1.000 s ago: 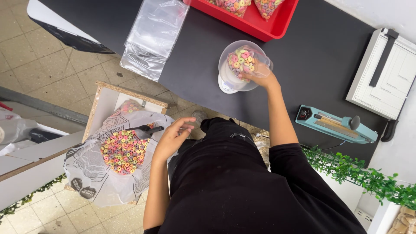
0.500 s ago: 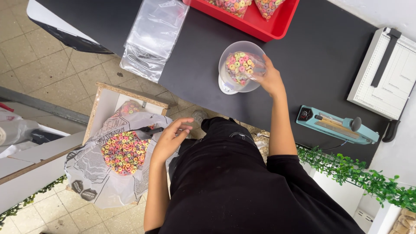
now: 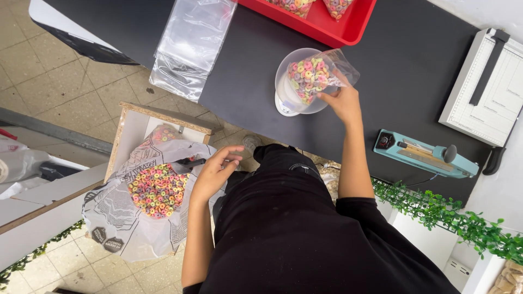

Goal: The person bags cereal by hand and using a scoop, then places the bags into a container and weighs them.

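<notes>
The right hand [image 3: 343, 100] grasps a small clear plastic bag [image 3: 318, 73] partly filled with ring-shaped cereal in pink, yellow, orange, green and purple; the fingers pinch the bag at its lower right side, and the bag's open, crinkled top flares up and to the right past the hand. The bag is tilted and sits over a round white bowl [image 3: 289, 92] that stands on the black table [image 3: 229, 81], so the coloured rings show through the film against the bowl's pale inside; whether the bag rests on the bowl or is held just above it cannot be told. The left hand [image 3: 215, 171] holds nothing: its fingers are loosely curled and open, hovering at the edge of a large printed plastic sack [image 3: 125, 218] whose mouth is folded back around a heap of the same coloured cereal rings [image 3: 158, 189]. The sack sits in a wooden box [image 3: 128, 122] on the tiled floor, beside the table. On the table, well apart from the bowl, lie a stack of empty clear bags [image 3: 190, 46], a red tray [image 3: 327, 24] with filled bags, a teal heat sealer [image 3: 425, 155] and a white paper cutter [image 3: 487, 84].
</notes>
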